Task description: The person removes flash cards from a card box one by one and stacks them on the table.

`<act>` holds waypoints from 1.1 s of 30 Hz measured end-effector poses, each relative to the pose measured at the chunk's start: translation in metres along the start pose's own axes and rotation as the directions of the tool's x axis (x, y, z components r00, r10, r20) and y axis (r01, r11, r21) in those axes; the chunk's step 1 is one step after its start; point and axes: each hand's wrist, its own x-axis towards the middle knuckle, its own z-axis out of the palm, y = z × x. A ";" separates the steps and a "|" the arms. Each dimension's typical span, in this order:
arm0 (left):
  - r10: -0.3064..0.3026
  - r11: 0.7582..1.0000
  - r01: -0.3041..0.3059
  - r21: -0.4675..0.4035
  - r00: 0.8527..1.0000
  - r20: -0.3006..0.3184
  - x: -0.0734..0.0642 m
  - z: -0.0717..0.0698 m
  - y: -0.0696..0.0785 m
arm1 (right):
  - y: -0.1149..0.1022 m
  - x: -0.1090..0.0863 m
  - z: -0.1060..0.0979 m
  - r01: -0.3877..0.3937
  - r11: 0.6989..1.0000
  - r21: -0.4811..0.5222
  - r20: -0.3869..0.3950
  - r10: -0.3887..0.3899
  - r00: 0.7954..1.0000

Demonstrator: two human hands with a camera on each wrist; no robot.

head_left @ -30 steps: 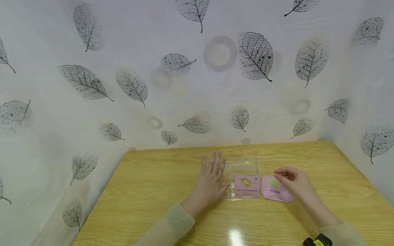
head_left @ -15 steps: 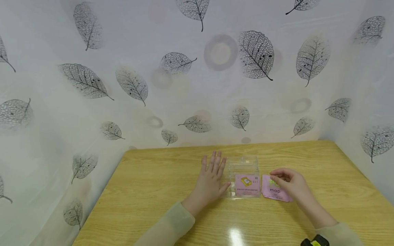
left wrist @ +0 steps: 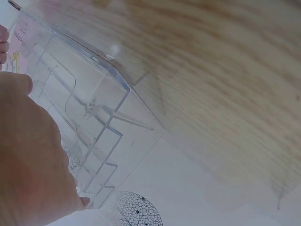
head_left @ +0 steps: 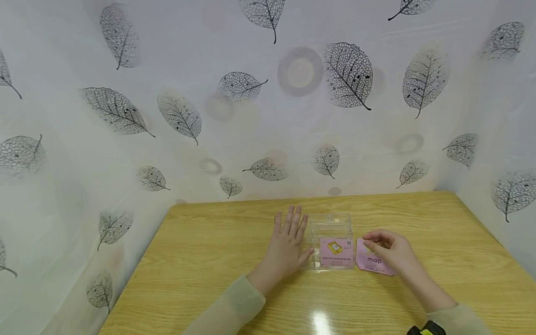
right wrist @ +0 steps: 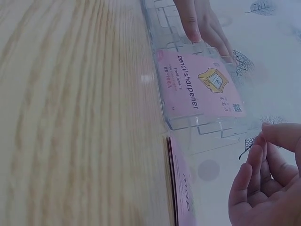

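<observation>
A clear plastic box (head_left: pixel 331 218) with stepped dividers stands near the middle of the table, holding a pink "pencil sharpener" card (head_left: pixel 337 252) at its front right. My left hand (head_left: pixel 285 246) rests against the box's left side, fingers straight and spread. In the left wrist view its thumb (left wrist: pixel 26 84) touches the box. Just right of the box lies a small pile of pink cards (head_left: pixel 372 265), the top one reading "map". Over that pile hovers my right hand (head_left: pixel 391 251), fingers loosely bent and thumb near the forefinger. Nothing shows between them, and the hand partly covers the card's picture.
A wooden table (head_left: pixel 201 260) spreads out around the box and cards. Behind it and at both sides hangs a pale curtain (head_left: pixel 251 135) printed with leaves. A dark strap with a yellow part (head_left: pixel 427 329) is on my right wrist.
My right hand has moved a little left over the "map" card, covering more of its picture. The left hand, the box and the cards look still.
</observation>
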 end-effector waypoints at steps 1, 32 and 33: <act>-0.001 1.000 0.001 0.003 1.000 0.000 0.000 0.000 0.000 | -0.001 0.000 0.000 0.001 1.000 0.005 0.002 -0.001 1.000; -0.003 1.000 0.003 0.013 1.000 -0.007 0.000 0.000 0.000 | -0.006 -0.002 0.015 0.061 0.997 0.042 0.021 -0.062 0.998; -0.002 1.000 0.003 0.013 1.000 -0.011 0.000 0.000 0.000 | -0.006 -0.002 0.016 0.065 0.997 0.041 0.022 -0.066 0.998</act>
